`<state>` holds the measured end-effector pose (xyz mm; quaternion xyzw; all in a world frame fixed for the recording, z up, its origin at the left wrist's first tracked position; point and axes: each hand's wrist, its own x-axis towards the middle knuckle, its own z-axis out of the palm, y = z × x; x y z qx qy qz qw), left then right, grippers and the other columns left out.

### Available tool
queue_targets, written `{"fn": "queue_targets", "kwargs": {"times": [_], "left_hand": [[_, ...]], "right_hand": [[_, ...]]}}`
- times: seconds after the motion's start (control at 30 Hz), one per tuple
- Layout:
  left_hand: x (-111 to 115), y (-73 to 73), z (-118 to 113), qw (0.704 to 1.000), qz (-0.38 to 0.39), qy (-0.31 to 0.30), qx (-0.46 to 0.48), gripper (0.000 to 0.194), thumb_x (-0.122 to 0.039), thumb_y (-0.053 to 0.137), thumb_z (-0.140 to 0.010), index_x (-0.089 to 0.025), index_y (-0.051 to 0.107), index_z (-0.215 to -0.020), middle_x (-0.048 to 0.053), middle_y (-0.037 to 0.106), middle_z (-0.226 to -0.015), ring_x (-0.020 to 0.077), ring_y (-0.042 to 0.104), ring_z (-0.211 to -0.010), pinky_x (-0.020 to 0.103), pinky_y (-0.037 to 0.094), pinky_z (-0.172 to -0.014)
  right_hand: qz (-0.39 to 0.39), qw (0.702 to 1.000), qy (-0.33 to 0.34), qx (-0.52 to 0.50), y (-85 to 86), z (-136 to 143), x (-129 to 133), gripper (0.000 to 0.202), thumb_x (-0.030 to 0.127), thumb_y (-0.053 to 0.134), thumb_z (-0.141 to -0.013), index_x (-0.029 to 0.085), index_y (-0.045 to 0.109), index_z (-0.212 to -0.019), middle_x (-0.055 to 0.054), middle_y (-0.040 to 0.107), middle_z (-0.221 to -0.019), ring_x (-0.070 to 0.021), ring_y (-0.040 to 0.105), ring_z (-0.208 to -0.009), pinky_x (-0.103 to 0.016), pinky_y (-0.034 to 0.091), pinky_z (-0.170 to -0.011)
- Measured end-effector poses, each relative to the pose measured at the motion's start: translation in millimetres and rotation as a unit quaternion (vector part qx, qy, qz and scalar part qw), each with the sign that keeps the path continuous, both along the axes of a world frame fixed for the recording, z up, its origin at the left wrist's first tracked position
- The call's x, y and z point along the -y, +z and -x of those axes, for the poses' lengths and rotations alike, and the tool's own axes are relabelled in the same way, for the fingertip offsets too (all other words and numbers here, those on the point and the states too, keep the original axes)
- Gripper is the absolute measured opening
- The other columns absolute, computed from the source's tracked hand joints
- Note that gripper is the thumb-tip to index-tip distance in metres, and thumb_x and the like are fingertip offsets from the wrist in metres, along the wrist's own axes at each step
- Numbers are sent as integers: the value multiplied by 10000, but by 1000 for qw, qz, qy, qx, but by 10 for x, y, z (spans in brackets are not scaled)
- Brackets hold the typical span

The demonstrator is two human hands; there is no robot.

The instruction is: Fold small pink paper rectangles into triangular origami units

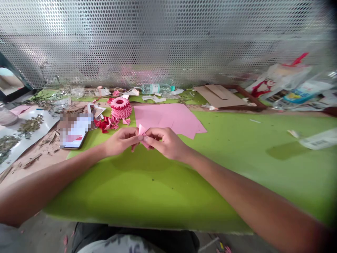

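Between both hands is a small folded piece of pink paper (142, 130), one pointed tip standing up above the fingers. My left hand (122, 140) pinches its left side, and my right hand (165, 142) pinches the right side, the thumbs close together. Fingers cover most of the paper's lower part. Just beyond the hands lie sheets of pink paper (168, 117) on the green table cover (147, 189). To the left stands a ring-shaped stack of pink folded pieces (121, 108), with loose red and pink folded pieces (106, 123) in front of it.
A phone (76, 135) lies at the left near dried plant bits (31, 124). At the back are a plastic bottle (158, 88), cardboard (219, 96) in a brown tray, and plastic bags (284, 82). A perforated metal panel (168, 42) rises behind; a clear packet (319, 139) lies right.
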<state>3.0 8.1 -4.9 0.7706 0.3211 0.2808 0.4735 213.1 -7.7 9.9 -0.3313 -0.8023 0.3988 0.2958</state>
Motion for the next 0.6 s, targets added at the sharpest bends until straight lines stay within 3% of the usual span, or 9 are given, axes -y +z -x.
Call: {"fn": "queue_targets", "kwargs": {"times": [0.3, 0.6], "left_hand": [[29, 14, -1, 1000, 2, -18, -24, 346, -388, 541, -932, -150, 550, -680, -15, 545, -598, 87, 457, -510, 210, 336, -499], [43, 42, -17, 995, -87, 23, -45, 385, -386, 506, -960, -149, 540, -659, -18, 546, -607, 87, 478, -547, 213, 358, -552]], "right_hand": [[21, 996, -46, -71, -38, -28, -67, 311, 436, 561, -957, 157, 695, -930, -34, 654, -790, -136, 576, -651, -266, 426, -591], [-78, 993, -84, -24, -68, -51, -99, 281, 396, 554, -974, 161, 670, -872, -20, 644, -726, -114, 536, -576, -244, 375, -523]]}}
